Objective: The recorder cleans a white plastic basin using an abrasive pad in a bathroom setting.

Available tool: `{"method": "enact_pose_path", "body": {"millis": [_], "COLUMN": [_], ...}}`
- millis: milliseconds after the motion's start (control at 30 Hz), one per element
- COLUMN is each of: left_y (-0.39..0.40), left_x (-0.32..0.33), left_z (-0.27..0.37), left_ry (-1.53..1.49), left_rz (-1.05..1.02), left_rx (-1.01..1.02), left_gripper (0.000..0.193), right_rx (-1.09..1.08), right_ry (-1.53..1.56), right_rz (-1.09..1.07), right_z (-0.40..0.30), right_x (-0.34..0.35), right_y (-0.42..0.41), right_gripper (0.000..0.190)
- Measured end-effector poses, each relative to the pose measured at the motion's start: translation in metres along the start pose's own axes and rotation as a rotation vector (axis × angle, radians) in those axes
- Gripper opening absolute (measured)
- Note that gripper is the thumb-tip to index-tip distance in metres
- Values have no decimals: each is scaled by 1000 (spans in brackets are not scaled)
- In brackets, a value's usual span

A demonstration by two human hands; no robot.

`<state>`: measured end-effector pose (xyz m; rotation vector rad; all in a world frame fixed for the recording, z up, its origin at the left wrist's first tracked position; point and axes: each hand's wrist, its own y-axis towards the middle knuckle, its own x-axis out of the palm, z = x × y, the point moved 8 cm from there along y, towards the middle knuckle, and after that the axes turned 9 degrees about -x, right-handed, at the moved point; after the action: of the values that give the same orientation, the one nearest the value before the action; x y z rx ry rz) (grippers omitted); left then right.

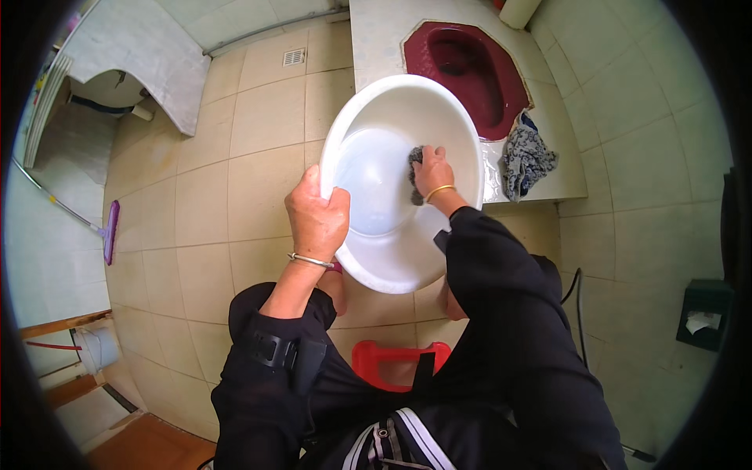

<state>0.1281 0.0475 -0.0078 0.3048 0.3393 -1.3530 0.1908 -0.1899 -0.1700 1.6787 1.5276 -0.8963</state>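
Observation:
A large white plastic basin [376, 176] is tilted before me, its open side facing up towards me. My left hand [319, 214] grips its left rim, thumb over the edge. Inside the basin, my right hand [435, 170] holds a dark grey scouring pad [416, 176] against the inner wall on the right. Part of the pad is hidden under the fingers. The basin's lower end hangs between my knees, above the tiled floor [264, 200].
Beyond the basin, a dark red squat toilet [470, 82] is set in a raised tiled step. A patterned cloth [529, 158] lies on the step's right part. Below me is a red plastic stool [399, 352]. A purple floor squeegee [110, 232] leans at left; a white bucket [97, 349] stands lower left.

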Motion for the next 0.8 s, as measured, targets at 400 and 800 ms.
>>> {"method": "enact_pose_path", "body": {"millis": [400, 800], "left_y": [10, 14], "left_x": [-11, -15], "left_z": [0, 14], "left_ry": [3, 122], "left_rz": [15, 66], "left_rx": [-34, 138], "left_gripper": [16, 7], "right_rx": [-87, -570], "right_ry": [42, 547], "right_rz": [-136, -268], "right_z": [-12, -161], "right_x": [19, 32], "right_y": [-14, -61], "right_gripper": [27, 21]}}
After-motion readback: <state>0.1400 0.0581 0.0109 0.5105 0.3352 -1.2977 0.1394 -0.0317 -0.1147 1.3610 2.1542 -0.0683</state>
